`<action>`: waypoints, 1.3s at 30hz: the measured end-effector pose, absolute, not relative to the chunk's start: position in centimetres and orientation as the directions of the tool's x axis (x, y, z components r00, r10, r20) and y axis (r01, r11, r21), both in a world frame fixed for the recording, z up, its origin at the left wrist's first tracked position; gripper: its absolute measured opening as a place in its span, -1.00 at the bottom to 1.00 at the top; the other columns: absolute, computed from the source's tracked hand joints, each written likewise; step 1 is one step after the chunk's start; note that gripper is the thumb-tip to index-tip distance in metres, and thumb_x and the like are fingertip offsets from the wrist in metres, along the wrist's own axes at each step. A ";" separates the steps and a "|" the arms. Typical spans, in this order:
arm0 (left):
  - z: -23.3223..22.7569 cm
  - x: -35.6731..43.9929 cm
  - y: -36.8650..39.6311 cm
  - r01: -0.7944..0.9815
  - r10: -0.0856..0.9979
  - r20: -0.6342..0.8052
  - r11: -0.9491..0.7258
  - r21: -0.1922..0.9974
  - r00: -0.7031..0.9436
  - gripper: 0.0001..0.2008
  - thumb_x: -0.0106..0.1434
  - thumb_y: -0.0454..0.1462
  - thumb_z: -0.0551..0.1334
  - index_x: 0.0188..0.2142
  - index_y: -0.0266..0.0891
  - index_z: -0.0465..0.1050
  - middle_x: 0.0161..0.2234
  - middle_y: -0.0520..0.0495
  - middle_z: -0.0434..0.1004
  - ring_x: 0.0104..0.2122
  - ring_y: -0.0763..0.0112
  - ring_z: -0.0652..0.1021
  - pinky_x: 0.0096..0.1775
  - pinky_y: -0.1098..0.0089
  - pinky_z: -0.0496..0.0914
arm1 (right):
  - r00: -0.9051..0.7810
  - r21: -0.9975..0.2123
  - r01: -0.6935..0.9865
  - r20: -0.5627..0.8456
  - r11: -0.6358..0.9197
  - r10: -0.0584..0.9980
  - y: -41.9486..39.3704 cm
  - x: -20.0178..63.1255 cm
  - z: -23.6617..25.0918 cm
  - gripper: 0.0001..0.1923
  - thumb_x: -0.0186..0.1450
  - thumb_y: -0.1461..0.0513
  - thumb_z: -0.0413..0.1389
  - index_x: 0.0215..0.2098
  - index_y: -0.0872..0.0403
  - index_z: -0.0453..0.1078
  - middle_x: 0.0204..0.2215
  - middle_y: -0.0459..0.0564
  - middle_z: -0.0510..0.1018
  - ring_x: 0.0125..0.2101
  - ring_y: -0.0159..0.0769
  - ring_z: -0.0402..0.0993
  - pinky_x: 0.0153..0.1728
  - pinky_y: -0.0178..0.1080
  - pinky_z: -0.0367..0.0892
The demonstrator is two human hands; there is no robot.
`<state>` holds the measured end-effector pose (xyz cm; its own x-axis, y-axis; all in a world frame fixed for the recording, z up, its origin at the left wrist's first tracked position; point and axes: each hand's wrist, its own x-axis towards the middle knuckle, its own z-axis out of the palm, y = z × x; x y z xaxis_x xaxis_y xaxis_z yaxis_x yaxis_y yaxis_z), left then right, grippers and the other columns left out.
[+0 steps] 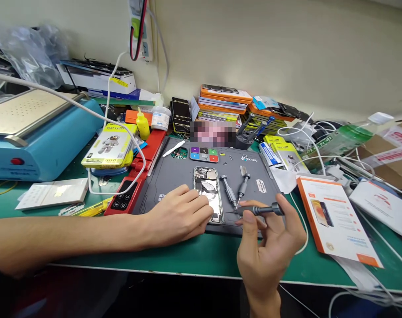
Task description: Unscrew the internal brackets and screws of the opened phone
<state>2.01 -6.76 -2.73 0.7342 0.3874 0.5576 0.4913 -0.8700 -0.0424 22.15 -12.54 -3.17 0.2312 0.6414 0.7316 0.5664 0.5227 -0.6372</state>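
Observation:
An opened smartphone (215, 202) with its inner parts showing lies on a dark grey work mat (174, 176). My left hand (184, 213) rests curled over the phone's lower left side. Its fingertips are hidden, so I cannot tell what they grip. Between the thumb and fingers of my right hand (270, 247) is a dark precision screwdriver (265, 210), held nearly level, its thin tip pointing left toward the phone. Two grey screwdrivers, one left (229, 191) and one right (243, 185), lie on the mat just beyond that hand.
A tray with coloured squares (204, 154) and a white pry tool (173, 149) lie on the mat's far part. To the left are a red device (124, 196), battery boxes (110, 145) and a blue heating plate (48, 141). An orange-white box (336, 216) and cables lie right.

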 end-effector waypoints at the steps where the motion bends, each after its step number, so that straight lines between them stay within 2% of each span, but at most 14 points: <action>1: -2.7 2.0 -6.8 0.493 0.391 0.555 -0.869 -0.040 0.734 -0.86 0.53 -0.34 0.16 -0.20 -0.23 0.45 -0.26 -0.05 0.59 -0.30 0.28 0.50 -0.26 0.23 0.20 | 0.215 -0.628 0.580 0.733 0.519 0.646 -12.4 22.4 -3.2 -0.30 0.43 0.38 0.22 0.46 -0.08 0.18 -0.09 0.10 0.63 -0.20 -0.20 0.68 -0.40 -0.26 0.64; 4: -2.7 2.0 -7.0 0.495 0.400 0.548 -0.869 -0.030 0.735 -0.86 0.48 -0.35 0.16 -0.24 -0.23 0.46 -0.27 -0.06 0.59 -0.32 0.27 0.48 -0.27 0.21 0.20 | 0.201 -0.658 0.541 0.706 0.524 0.679 -12.3 22.7 -3.3 -0.33 0.48 0.38 0.15 0.47 -0.10 0.14 -0.12 0.06 0.61 -0.36 -0.29 0.64 -0.48 -0.30 0.62; 6: -2.6 2.1 -7.0 0.497 0.405 0.545 -0.868 -0.024 0.734 -0.83 0.49 -0.36 0.14 -0.26 -0.23 0.46 -0.29 -0.06 0.59 -0.33 0.27 0.47 -0.27 0.20 0.19 | 0.189 -0.672 0.514 0.695 0.533 0.694 -12.4 22.5 -3.5 -0.32 0.50 0.39 0.10 0.50 -0.11 0.09 -0.13 0.04 0.59 -0.41 -0.35 0.61 -0.46 -0.30 0.65; 9: -2.6 2.1 -6.9 0.500 0.409 0.545 -0.866 -0.022 0.732 -0.78 0.56 -0.34 0.12 -0.26 -0.22 0.47 -0.32 -0.03 0.58 -0.33 0.27 0.47 -0.26 0.20 0.19 | 0.159 -0.654 0.527 0.703 0.543 0.693 -12.6 22.3 -3.8 -0.30 0.50 0.41 0.10 0.50 -0.11 0.07 -0.09 0.05 0.58 -0.29 -0.32 0.66 -0.35 -0.27 0.71; 13: -2.5 2.0 -6.8 0.486 0.398 0.546 -0.874 -0.018 0.737 -0.75 0.65 -0.27 0.11 -0.16 -0.22 0.51 -0.24 -0.02 0.64 -0.27 0.27 0.51 -0.23 0.20 0.22 | 0.111 -0.625 0.564 0.705 0.540 0.700 -12.8 22.5 -4.1 -0.27 0.47 0.44 0.13 0.51 -0.05 0.07 -0.04 0.11 0.60 -0.13 -0.26 0.68 -0.17 -0.18 0.73; 18: -2.6 1.7 -6.8 0.473 0.398 0.532 -0.881 -0.006 0.747 -0.76 0.66 -0.33 0.07 -0.04 -0.22 0.53 -0.15 -0.02 0.69 -0.20 0.28 0.54 -0.18 0.21 0.25 | 0.059 -0.587 0.607 0.705 0.535 0.707 -12.8 22.6 -4.0 -0.25 0.46 0.46 0.13 0.52 -0.01 0.04 0.11 0.21 0.58 -0.01 -0.22 0.67 -0.04 -0.12 0.70; 23: -2.7 1.5 -6.8 0.452 0.385 0.523 -0.892 -0.001 0.760 -0.70 0.68 -0.33 0.02 0.00 -0.24 0.54 -0.12 -0.04 0.70 -0.18 0.27 0.56 -0.15 0.21 0.26 | 0.082 -0.629 0.601 0.662 0.493 0.745 -12.8 22.5 -3.9 -0.28 0.49 0.44 0.10 0.52 -0.01 0.03 0.05 0.18 0.61 0.02 -0.21 0.68 0.00 -0.15 0.69; 27: -2.7 1.5 -6.8 0.449 0.373 0.534 -0.894 -0.013 0.759 -0.67 0.68 -0.34 -0.01 0.00 -0.25 0.56 -0.13 -0.03 0.70 -0.19 0.26 0.56 -0.15 0.20 0.27 | 0.085 -0.645 0.587 0.650 0.489 0.755 -12.8 22.5 -4.1 -0.28 0.50 0.41 0.11 0.53 -0.05 0.02 0.10 0.16 0.59 0.03 -0.21 0.66 0.00 -0.10 0.69; 35: -2.7 1.6 -6.8 0.454 0.381 0.549 -0.891 0.003 0.744 -0.69 0.67 -0.34 0.04 -0.02 -0.25 0.58 -0.14 -0.02 0.70 -0.20 0.26 0.56 -0.12 0.20 0.29 | 0.075 -0.628 0.608 0.655 0.486 0.752 -13.0 22.6 -4.3 -0.24 0.49 0.43 0.12 0.54 -0.07 0.02 0.17 0.18 0.57 0.05 -0.22 0.66 -0.01 -0.11 0.69; 39: -2.6 1.6 -6.9 0.452 0.380 0.548 -0.892 0.004 0.745 -0.69 0.67 -0.36 0.04 -0.02 -0.26 0.58 -0.14 -0.03 0.70 -0.21 0.26 0.57 -0.13 0.20 0.28 | 0.035 -0.600 0.618 0.666 0.508 0.745 -13.2 22.8 -4.4 -0.25 0.49 0.44 0.11 0.54 -0.05 0.02 0.15 0.18 0.58 0.05 -0.23 0.65 0.06 -0.08 0.66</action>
